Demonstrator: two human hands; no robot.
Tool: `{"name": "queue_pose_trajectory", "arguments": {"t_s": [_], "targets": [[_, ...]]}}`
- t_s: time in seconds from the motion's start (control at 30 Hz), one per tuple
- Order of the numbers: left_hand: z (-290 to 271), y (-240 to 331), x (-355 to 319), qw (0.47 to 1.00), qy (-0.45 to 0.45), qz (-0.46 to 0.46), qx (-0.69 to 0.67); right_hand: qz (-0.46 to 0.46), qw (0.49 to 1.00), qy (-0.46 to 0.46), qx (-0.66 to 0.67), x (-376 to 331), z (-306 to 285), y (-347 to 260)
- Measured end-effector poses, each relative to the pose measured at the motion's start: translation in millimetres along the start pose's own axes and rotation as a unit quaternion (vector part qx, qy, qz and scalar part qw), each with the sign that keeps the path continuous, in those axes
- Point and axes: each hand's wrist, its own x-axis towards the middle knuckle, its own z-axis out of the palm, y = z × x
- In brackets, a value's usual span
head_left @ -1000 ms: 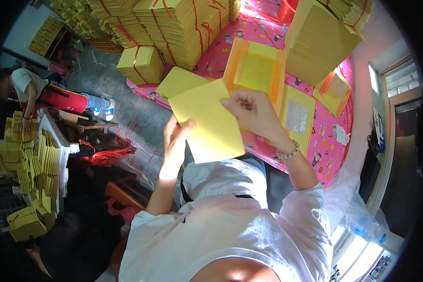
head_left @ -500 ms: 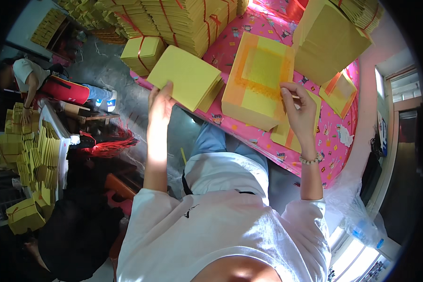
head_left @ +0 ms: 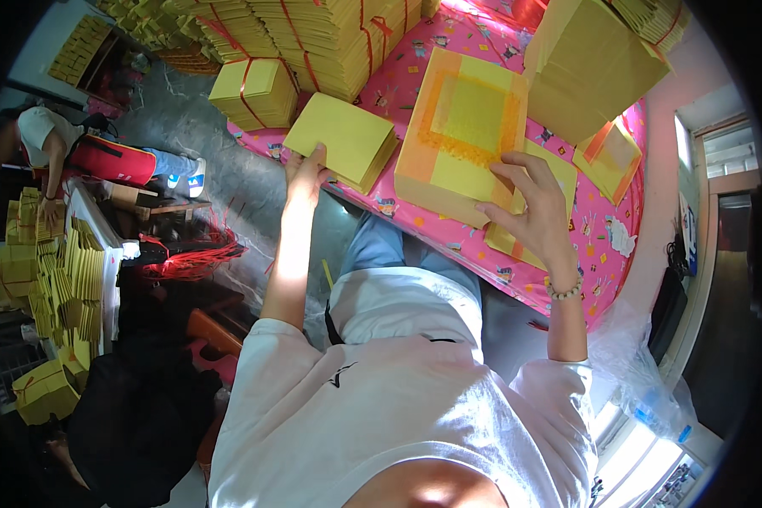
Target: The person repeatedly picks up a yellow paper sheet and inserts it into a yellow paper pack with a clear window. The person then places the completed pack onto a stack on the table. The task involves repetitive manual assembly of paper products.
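My left hand (head_left: 306,172) grips the near-left edge of a small stack of yellow paper sheets (head_left: 343,135), its thumb lying on top and its fingers underneath. The small stack is at the front edge of the table. To its right rises a taller stack of yellow paper (head_left: 463,127), with an orange band and an orange-framed yellow block on its top. Over the near right corner of that taller stack is my right hand (head_left: 535,207), thumb and fingers spread, holding nothing; I cannot tell whether its fingertips touch the paper. Partly beneath that hand are flat yellow sheets (head_left: 559,173).
A pink patterned cloth (head_left: 516,275) covers the table. Bundles of yellow paper tied with red ribbon (head_left: 250,89) stand at the far left. Large yellow stacks (head_left: 584,76) rise at the far right. A person (head_left: 55,135) works at another table on the left.
My left hand has moved right, and the small stack now sits lower and more level, its sheets closer together. My right hand has opened from a pinch and shifted slightly down.
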Motion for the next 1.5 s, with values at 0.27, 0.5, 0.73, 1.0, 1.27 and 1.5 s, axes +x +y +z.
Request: {"name": "queue_pose_trajectory", "arguments": {"t_s": [0.27, 0.5, 0.73, 1.0, 1.27, 1.5], "targets": [[-5.3, -5.6, 0.1, 0.999, -0.031, 0.025, -0.020, 0.003, 1.000, -0.008, -0.010, -2.2, 1.8, 1.5], [3.3, -11.6, 5.0, 0.990, 0.043, 0.107, 0.085, -0.054, 0.998, 0.014, -0.003, -5.8, 5.7, 5.2], [-18.5, -25.3, 19.1, 0.908, 0.171, 0.187, 0.334, -0.061, 0.994, 0.029, 0.081, -4.9, 11.6, 4.2], [32.0, 17.6, -49.4, 0.772, 0.179, 0.389, 0.470, 0.007, 0.986, 0.007, 0.167, -5.3, 13.7, 8.9], [87.4, 24.6, -85.6, 0.907, -0.220, 0.270, 0.238, 0.037, 0.977, 0.003, 0.208, -4.7, 14.7, 10.6], [90.0, 24.7, -84.9, 0.905, -0.219, 0.264, 0.249, 0.048, 0.974, 0.013, 0.219, -5.3, 16.6, 11.2]]}}
